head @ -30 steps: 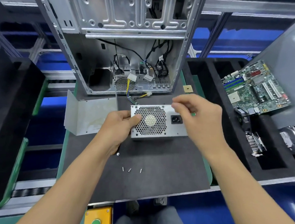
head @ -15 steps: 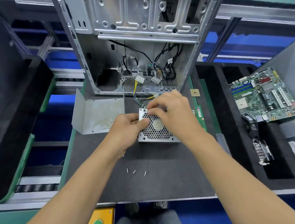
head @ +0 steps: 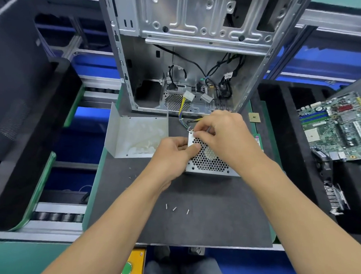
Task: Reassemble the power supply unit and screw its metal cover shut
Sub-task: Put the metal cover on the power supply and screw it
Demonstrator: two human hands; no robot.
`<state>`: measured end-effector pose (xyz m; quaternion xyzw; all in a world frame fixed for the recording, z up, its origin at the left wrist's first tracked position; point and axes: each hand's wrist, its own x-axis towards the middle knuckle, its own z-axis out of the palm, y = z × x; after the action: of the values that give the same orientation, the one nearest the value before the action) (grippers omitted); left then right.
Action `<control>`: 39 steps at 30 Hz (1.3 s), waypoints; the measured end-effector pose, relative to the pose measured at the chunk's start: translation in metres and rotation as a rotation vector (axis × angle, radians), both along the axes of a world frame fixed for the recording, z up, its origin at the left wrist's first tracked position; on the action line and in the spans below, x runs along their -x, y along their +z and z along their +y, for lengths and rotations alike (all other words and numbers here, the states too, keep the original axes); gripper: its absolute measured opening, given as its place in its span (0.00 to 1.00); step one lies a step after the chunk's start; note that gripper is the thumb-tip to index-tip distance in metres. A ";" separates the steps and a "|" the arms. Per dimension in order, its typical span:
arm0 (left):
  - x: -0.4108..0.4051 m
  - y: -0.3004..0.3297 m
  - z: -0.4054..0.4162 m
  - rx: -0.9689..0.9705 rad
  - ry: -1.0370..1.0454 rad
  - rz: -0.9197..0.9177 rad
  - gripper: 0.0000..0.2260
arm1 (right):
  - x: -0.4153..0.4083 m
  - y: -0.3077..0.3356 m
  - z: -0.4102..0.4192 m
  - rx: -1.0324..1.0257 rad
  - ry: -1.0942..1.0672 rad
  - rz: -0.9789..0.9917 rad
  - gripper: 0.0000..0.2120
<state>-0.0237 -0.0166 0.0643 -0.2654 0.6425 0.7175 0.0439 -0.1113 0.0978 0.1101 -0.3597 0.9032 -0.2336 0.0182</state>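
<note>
Nearest, at 6 o'clock, a yellow box (head: 135, 265) with a green button sits below the bench's front edge. Both bare forearms reach up from there over the dark bench mat (head: 223, 217), which lies bare along its near and right-hand parts. Three loose screws (head: 174, 208) lie in a short row on that mat, just right of the left forearm and well apart from the work.

Further in, at the centre, the power supply unit (head: 209, 158) stands on the mat with its honeycomb fan grille facing toward the camera; its long axis runs from 9 to 3 o'clock, though the right end is hidden behind the right wrist. Its coloured wires (head: 183, 114) lead off toward 12 o'clock. The left hand (head: 172, 155) grips the unit's left edge, thumb pressed on the grille. The right hand (head: 223, 132) is curled over the upper left corner, its grip a fingertip pinch there; what it pinches is too small to tell.

At 9 o'clock from the unit, just beside it, the bent metal cover (head: 134, 134) lies open side up, apart from the unit. At 12 o'clock stands the open computer case (head: 199, 54), cables hanging inside. A small CPU chip (head: 254, 117) rests at 1 o'clock. At 3 o'clock a motherboard (head: 337, 129) leans in a black foam tray (head: 278, 141).
</note>
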 end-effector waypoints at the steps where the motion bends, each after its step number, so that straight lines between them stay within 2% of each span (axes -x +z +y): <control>1: 0.000 0.000 0.000 0.003 0.002 0.002 0.05 | -0.002 0.000 -0.001 0.000 -0.013 0.008 0.01; 6: 0.001 -0.001 0.000 -0.004 0.004 -0.010 0.06 | 0.000 0.007 -0.009 -0.063 -0.074 -0.059 0.02; 11: 0.000 -0.003 -0.002 0.000 -0.011 -0.010 0.05 | 0.008 0.016 -0.015 -0.188 -0.029 -0.163 0.04; 16: 0.001 -0.001 -0.002 0.012 -0.011 -0.012 0.05 | 0.003 0.011 -0.014 -0.126 -0.024 -0.117 0.03; 22: 0.004 0.000 -0.002 -0.020 -0.001 -0.015 0.04 | 0.002 0.004 0.001 0.063 -0.041 -0.132 0.11; 24: 0.005 -0.001 -0.002 -0.051 0.004 -0.026 0.05 | 0.010 0.007 0.023 0.246 -0.185 -0.041 0.09; 27: 0.006 0.001 -0.003 -0.044 0.004 -0.041 0.07 | 0.025 -0.003 0.086 0.585 -0.654 -0.010 0.09; 28: 0.006 0.002 -0.003 -0.043 0.006 -0.044 0.07 | 0.026 -0.016 0.106 0.567 -0.797 -0.052 0.09; 29: 0.007 0.002 -0.003 -0.043 0.008 -0.048 0.07 | 0.025 -0.034 0.123 0.451 -0.863 -0.134 0.08; 31: 0.008 0.003 -0.003 -0.036 0.007 -0.054 0.08 | 0.015 -0.075 0.139 0.174 -0.767 -0.408 0.11; 33: 0.008 0.003 -0.004 -0.027 0.003 -0.055 0.08 | 0.002 -0.107 0.137 0.061 -0.573 -0.567 0.18; 35: 0.009 0.003 -0.004 -0.016 -0.005 -0.056 0.09 | -0.002 -0.124 0.129 0.024 -0.497 -0.482 0.19; 39: 0.010 0.002 -0.003 -0.041 0.007 -0.061 0.09 | 0.005 -0.125 0.125 0.039 -0.531 -0.244 0.12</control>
<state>-0.0339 -0.0195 0.0667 -0.2884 0.6252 0.7222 0.0662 -0.1160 0.2223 -0.0149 -0.0800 0.9522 -0.2892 0.0581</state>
